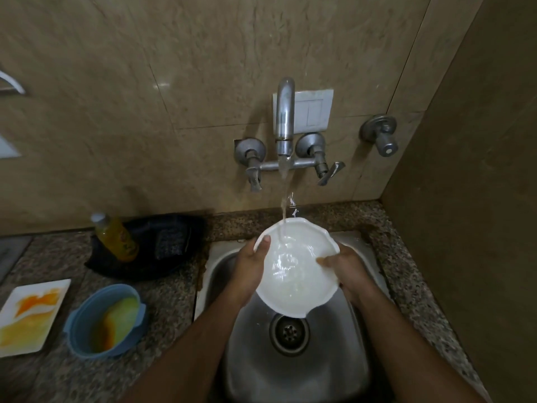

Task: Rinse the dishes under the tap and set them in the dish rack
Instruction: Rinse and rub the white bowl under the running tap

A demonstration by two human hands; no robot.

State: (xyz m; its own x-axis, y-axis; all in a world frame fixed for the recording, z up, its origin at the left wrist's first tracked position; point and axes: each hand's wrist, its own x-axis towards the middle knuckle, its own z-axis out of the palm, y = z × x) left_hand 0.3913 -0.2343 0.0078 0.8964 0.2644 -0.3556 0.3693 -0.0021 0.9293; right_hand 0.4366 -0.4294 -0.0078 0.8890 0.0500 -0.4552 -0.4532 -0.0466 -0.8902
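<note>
Left of the sink, well out on the granite counter, you still have a white rectangular plate smeared with orange-yellow sauce, and between it and the sink a blue bowl with green and orange residue inside; neither looks rinsed. Behind the bowl, nearer the wall, a yellow dish-soap bottle leans on a dark cloth. No dish rack is in view, so you can't tell if anything has been racked. By my read you're on the first dish, with at least two left plus the racking. Over the sink, above the drain, your left hand grips the left rim of the white scalloped plate, thumb over the edge, fingers hidden beneath. The plate tilts toward you under the tap, and the water stream hits its far side and sheets across. Your right hand holds the right rim, fingertips curled onto the inner face as if rubbing it. Both forearms reach in from below, hands apart on opposite rims.
</note>
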